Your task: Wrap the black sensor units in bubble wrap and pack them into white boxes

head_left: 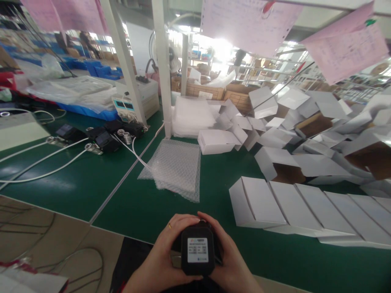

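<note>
Both hands grip a black boxy device (pixel 198 267) at the near edge of the green table. Its labelled face, with a white sticker (pixel 197 250), is turned up toward me. My left hand (pixel 171 248) wraps the left side, a ring on one finger. From the right, my right hand (pixel 227 254) closes round the other side. The device's underside is hidden. Just beyond the hands lie sheets of bubble wrap (pixel 177 167) on the table. To the right stands a row of closed white boxes (pixel 262 201).
Open white cartons (pixel 281 162) are heaped at the right. A stack of white foam sheets (pixel 192 116) stands behind the bubble wrap. At the left are black devices (pixel 105 140) with white cables, a power supply (pixel 124 108) and a metal post (pixel 161 69). Pink papers (pixel 247 24) hang overhead.
</note>
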Available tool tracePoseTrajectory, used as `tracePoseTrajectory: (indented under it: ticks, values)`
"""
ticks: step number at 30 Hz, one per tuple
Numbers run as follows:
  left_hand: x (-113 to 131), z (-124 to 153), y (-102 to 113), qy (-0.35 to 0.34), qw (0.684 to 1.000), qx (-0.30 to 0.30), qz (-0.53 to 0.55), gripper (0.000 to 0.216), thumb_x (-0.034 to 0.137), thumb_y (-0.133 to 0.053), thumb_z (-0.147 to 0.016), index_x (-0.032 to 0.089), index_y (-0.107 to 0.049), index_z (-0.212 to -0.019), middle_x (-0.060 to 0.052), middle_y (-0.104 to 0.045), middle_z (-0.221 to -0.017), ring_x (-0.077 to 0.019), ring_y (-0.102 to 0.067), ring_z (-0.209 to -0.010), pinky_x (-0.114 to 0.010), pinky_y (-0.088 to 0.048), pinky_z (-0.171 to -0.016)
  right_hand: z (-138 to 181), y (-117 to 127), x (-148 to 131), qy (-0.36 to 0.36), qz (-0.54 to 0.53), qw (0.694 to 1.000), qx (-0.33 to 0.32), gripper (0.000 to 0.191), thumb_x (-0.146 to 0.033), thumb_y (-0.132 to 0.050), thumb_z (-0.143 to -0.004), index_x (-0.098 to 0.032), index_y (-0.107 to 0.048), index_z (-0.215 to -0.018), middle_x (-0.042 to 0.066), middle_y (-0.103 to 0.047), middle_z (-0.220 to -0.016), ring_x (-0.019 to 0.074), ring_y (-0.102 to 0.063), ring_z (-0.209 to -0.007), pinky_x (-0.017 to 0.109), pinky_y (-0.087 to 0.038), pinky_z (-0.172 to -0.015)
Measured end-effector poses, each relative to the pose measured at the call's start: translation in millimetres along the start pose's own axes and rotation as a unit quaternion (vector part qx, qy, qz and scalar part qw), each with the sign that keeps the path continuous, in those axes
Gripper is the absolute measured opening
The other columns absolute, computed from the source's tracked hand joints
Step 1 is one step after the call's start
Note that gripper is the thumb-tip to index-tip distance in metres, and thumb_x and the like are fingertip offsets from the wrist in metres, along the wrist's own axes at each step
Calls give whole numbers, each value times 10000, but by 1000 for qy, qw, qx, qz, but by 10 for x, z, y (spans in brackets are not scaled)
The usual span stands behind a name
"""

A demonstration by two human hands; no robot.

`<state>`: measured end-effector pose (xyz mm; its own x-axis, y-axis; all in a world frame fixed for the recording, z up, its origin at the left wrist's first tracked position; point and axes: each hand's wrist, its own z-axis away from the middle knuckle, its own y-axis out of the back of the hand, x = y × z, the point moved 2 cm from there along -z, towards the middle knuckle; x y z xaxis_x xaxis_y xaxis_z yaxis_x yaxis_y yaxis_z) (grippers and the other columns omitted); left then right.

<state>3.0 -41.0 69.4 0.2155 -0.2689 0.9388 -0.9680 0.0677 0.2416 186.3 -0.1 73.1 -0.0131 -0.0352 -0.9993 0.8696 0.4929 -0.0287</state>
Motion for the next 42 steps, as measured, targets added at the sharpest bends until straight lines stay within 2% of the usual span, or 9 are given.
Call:
tracePoseTrajectory:
  ticks: [9,15,20,26,30,33,36,40,42]
  values:
    - [-39,15,-9,6,1000,8,11,960,85,-879,-679,497,-465,-1440,21,-584,-1446,-264,-559,-1361,-432,-462,-1181,-19,26,63,1,-4,1000,-11,770,-143,-739,-709,-287,-581,-1449,57,-610,-1447,276,-581,-1332,396,-485,-1128]
    - [-84,2,-25,103,990,67,71,860,127,-831,-702,427,-512,-1443,-3,-600,-1478,-282,-584,-1357,-461,-454,-1189,-98,1,66,-15,-30,999,-25,806,-133,-724,-734,-270,-527,-1503,62,-624,-1452,265,-606,-1319,377,-520,-1097]
    - [-16,-105,-12,204,945,175,186,808,212,-895,-519,196,-610,-1276,-101,-735,-1267,-338,-678,-1207,-447,-532,-1097,-160,-51,18,-28,-11,999,13,660,-276,-809,-691,-185,-667,-1328,99,-749,-1218,326,-701,-1120,384,-574,-940]
    - [169,-229,-26,240,920,227,209,667,257,-874,-445,168,-654,-1068,-96,-796,-1040,-338,-741,-1042,-408,-604,-956,-140,-102,115,-17,-25,999,37,569,-326,-833,-761,-164,-678,-1284,117,-753,-1204,317,-697,-1122,356,-580,-908]
    - [222,-237,-36,225,918,255,207,628,320,-885,-477,169,-671,-1047,-104,-800,-1012,-339,-756,-996,-400,-634,-878,-59,-263,183,10,-164,976,142,578,-419,-953,-732,-200,-716,-1212,95,-751,-1207,280,-709,-1100,315,-598,-908]
    - [233,-226,-55,215,925,247,195,604,385,-879,-577,163,-665,-1096,-115,-791,-1041,-333,-755,-998,-400,-637,-866,28,-430,223,-13,-257,950,177,632,-609,-991,-688,-190,-738,-1088,91,-782,-980,233,-744,-810,272,-609,-683]
    - [244,-208,-110,200,941,217,166,622,371,-839,-677,172,-611,-1220,-116,-763,-1150,-311,-733,-1058,-384,-610,-899,100,-524,249,-85,-318,926,187,680,-741,-957,-655,-161,-752,-947,32,-691,-620,124,-595,-481,165,-440,-451]
    - [282,-155,-179,162,965,177,110,705,266,-788,-703,221,-547,-1364,-96,-683,-1342,-300,-675,-1182,-393,-535,-1014,134,-451,272,-103,-402,889,195,718,-684,-1036,-528,-173,-792,-968,-13,-616,-545,82,-512,-450,132,-380,-432]
    - [316,-123,-198,139,974,138,111,705,238,-776,-744,247,-527,-1403,-85,-646,-1394,-291,-646,-1244,-392,-512,-1069,116,-385,309,-109,-445,881,123,630,-653,-1028,-597,-145,-800,-892,-36,-541,-495,53,-445,-424,115,-356,-420]
